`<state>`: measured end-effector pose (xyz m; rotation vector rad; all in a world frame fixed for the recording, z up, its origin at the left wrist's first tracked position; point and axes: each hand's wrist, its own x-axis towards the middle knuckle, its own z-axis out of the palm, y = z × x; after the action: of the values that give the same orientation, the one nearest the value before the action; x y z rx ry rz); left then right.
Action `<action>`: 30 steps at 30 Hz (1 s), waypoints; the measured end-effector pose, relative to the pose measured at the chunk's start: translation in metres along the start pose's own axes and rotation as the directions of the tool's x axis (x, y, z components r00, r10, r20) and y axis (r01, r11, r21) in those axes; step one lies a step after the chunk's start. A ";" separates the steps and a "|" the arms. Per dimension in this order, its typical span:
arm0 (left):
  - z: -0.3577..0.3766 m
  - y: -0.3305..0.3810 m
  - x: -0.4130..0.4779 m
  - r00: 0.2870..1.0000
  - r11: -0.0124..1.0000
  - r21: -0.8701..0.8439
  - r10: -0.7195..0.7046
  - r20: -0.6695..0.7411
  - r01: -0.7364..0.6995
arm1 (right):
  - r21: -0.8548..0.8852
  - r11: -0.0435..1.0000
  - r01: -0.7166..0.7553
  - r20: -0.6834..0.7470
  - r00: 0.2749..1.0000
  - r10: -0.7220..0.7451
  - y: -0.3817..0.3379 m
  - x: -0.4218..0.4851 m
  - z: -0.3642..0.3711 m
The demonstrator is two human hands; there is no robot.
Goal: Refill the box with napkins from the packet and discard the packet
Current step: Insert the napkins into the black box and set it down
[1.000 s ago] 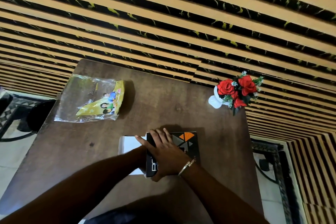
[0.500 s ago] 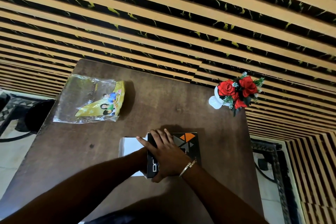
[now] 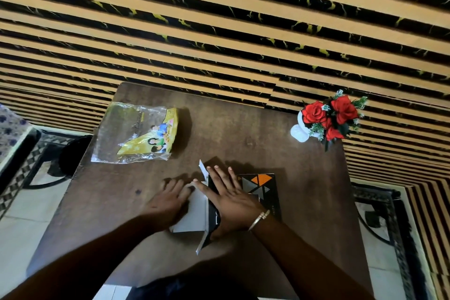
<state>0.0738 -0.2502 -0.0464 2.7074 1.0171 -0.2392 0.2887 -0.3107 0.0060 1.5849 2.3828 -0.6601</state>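
Note:
A black napkin box (image 3: 264,185) with orange and grey triangles lies on the brown table (image 3: 243,129), its left end open and two white-lined flaps (image 3: 202,168) sticking out. My right hand (image 3: 231,200) lies flat on top of the box, holding it down, thumb along the open edge. A white stack of napkins (image 3: 194,214) protrudes from that open end. My left hand (image 3: 168,200) rests flat against the stack, fingers apart. The clear and yellow plastic packet (image 3: 136,134) lies flattened at the table's far left, apart from both hands.
A white vase of red roses (image 3: 328,117) stands at the table's far right corner. A striped black-and-tan wall runs behind the table. A dark round bin (image 3: 70,156) sits on the tiled floor to the left. Black metal furniture (image 3: 379,202) stands to the right.
My left hand has come out from under my right forearm and now lies on the white stack. The box's end flaps have swung open. The packet has not moved.

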 end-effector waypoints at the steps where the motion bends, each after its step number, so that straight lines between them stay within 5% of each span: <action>1: 0.003 -0.004 -0.002 0.995 0.994 -0.047 -0.098 -0.013 0.097 | -0.005 1.000 0.005 -0.019 1.000 -0.005 -0.002 0.003 0.003; 5: 0.017 -0.010 -0.011 0.935 0.904 -0.269 -0.353 -0.025 0.333 | -0.043 0.999 -0.009 -0.086 0.996 0.005 -0.015 0.012 0.012; 9: 0.012 0.001 -0.011 0.855 0.696 -0.564 -0.518 0.033 0.444 | -0.034 0.999 -0.040 -0.141 0.989 0.035 -0.025 0.018 0.019; 19: 0.017 0.017 -0.006 0.728 0.487 -0.726 -0.685 0.027 0.485 | -0.076 0.996 -0.053 -0.326 0.945 0.026 -0.024 0.012 0.030; 22: 0.009 0.028 -0.006 0.677 0.272 -0.875 -0.732 0.082 0.400 | -0.055 0.997 -0.057 -0.333 0.942 0.036 -0.023 0.013 0.031; 26: 0.009 0.034 -0.009 0.709 -0.032 -0.966 -0.673 0.212 0.258 | -0.030 0.997 -0.075 -0.318 0.946 0.061 -0.021 0.014 0.032; 30: 0.010 0.048 -0.014 0.769 0.039 -0.961 -0.609 0.195 0.274 | 0.024 0.997 -0.073 -0.336 0.939 0.077 -0.022 0.014 0.036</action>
<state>0.0952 -0.2968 -0.0447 1.1293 1.4040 0.5724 0.2603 -0.3230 -0.0256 1.9180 2.5348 -0.4140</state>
